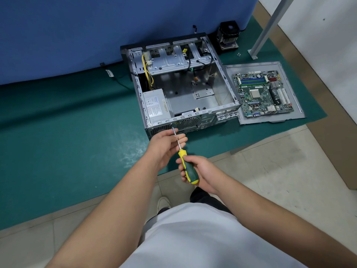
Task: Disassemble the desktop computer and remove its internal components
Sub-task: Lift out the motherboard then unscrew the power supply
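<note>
On the green mat (77,122), the open computer case (181,88) sits mid-mat. The right hand (201,171) grips the screwdriver (183,155) handle; the left hand (166,144) pinches its shaft, tip at the case's near edge. The motherboard (262,93) lies beside the case, toward the mat's right edge.

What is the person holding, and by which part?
A screwdriver: the right hand grips its green-and-yellow handle, while the left hand steadies the metal shaft between its fingers.

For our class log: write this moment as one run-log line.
right hand: grips screwdriver | left hand: steadies shaft | tip: case rear | motherboard: out
</note>
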Demonstrator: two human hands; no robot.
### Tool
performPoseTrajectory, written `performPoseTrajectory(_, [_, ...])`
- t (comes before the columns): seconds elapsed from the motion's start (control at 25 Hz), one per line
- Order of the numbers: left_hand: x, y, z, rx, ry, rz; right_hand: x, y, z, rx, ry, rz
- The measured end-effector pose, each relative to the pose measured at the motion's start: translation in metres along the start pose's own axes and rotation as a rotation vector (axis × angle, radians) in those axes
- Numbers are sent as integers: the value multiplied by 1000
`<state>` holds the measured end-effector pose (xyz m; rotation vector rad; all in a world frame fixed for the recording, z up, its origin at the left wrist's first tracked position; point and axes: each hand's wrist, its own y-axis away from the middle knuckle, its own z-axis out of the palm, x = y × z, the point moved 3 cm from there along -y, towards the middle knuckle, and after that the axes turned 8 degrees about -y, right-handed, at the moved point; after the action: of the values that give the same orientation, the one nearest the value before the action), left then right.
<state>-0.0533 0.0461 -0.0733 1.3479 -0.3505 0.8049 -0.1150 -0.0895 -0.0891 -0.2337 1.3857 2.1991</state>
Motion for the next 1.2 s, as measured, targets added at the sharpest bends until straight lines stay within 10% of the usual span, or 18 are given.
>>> performPoseTrajectory(0.84, [-15, 4, 0, 108, -215, 14, 6, 4, 3, 56, 161, -141])
performPoseTrajectory(1.2, [-12, 7, -2, -14, -134, 23, 9, 10, -1, -67, 18, 73])
